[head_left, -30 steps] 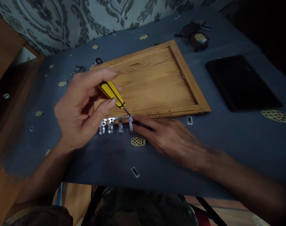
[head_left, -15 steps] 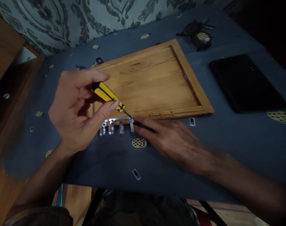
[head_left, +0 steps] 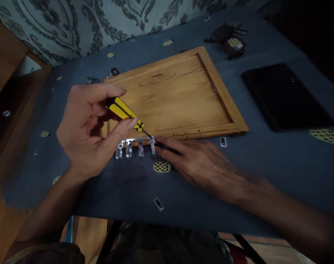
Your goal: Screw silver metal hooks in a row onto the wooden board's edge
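Observation:
My left hand (head_left: 86, 128) is closed round a yellow-and-black screwdriver (head_left: 122, 110), thumb near the front of its handle. The shaft slants down to the right, its tip at the right end of a metal hook rail (head_left: 135, 140). Several silvery hooks hang from this rail along the near edge of a framed wooden panel (head_left: 172, 91). Close to the rightmost hook, my right hand (head_left: 200, 161) pinches a dark slender object (head_left: 167, 147); its kind cannot be made out. The fingers hide part of the rail's end and the screw spot.
A black tablet-like slab (head_left: 286, 97) lies right of the panel on the blue tablecloth (head_left: 189, 205). Behind are a dark bundle with a round case (head_left: 233, 47), a small black ring-shaped piece (head_left: 115, 71) and small metal bits (head_left: 92, 79). A wooden cabinet (head_left: 4, 55) stands left.
The whole view has shifted slightly. Both hands and the screwdriver keep nearly the same place at the rail's right end.

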Demonstrator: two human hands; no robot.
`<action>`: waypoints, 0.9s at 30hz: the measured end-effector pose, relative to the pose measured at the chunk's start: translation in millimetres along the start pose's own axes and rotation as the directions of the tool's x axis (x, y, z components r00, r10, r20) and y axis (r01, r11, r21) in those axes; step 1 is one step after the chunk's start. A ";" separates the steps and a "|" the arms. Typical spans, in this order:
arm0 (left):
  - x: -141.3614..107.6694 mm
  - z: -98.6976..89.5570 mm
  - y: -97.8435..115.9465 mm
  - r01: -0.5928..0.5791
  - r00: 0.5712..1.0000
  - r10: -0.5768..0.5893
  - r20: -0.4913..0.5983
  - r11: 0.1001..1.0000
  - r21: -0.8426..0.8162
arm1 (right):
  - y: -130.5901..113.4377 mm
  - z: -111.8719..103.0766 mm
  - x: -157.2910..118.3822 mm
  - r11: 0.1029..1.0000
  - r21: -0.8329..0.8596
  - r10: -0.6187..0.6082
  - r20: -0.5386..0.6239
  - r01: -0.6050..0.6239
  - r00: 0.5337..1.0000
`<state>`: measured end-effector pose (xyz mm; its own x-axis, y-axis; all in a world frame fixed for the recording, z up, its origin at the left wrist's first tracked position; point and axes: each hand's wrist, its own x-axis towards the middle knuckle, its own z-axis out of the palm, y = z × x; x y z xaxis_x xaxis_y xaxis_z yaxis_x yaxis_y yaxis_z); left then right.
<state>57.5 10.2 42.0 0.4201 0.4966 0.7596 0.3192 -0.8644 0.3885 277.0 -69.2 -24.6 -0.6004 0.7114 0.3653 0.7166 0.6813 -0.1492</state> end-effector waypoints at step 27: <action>6.5 -5.9 -3.4 -0.027 0.985 0.037 0.166 0.998 -0.062 | -0.5 0.3 1.1 1.000 -0.010 -0.003 -0.037 0.003 0.999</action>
<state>54.2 15.9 48.7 0.5670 0.4706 0.6761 0.2543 -0.8807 0.3996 275.9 -68.8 -24.4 -0.5888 0.7025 0.3998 0.7185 0.6815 -0.1394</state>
